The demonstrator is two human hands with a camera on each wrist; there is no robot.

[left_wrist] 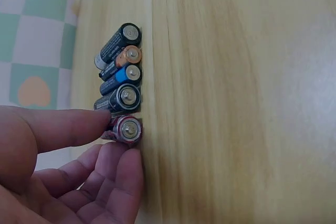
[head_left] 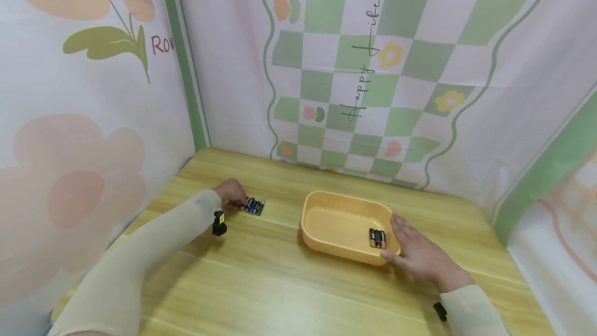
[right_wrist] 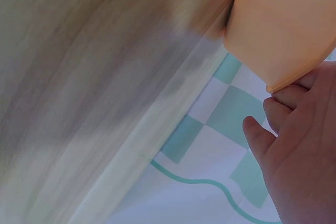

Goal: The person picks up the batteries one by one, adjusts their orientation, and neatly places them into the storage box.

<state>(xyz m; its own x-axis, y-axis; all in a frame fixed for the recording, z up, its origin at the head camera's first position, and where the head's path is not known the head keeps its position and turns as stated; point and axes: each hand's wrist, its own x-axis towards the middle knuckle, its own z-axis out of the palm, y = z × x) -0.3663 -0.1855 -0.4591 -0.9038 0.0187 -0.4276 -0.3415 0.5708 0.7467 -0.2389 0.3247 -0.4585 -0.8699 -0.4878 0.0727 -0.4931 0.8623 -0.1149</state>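
My left hand (head_left: 231,194) is at the left of the table, thumb and fingers pinching a red-banded battery (left_wrist: 129,129) at the end of a row. Beside it in the left wrist view lie several more: a dark battery (left_wrist: 127,97), one with a blue band (left_wrist: 131,73), a copper-topped one (left_wrist: 130,54) and a black one (left_wrist: 125,39). My right hand (head_left: 420,250) rests against the right end of a yellow plastic basin (head_left: 326,246), fingers extended along the rim and thumb at the near corner. Black-and-copper batteries (head_left: 377,238) lie together inside the basin's right side.
The wooden table (head_left: 261,284) extends under everything. Behind it hangs a green-and-white checked curtain (head_left: 354,66), with a flower-printed curtain (head_left: 93,144) along the left. A black wrist camera (head_left: 219,223) sits at the left cuff.
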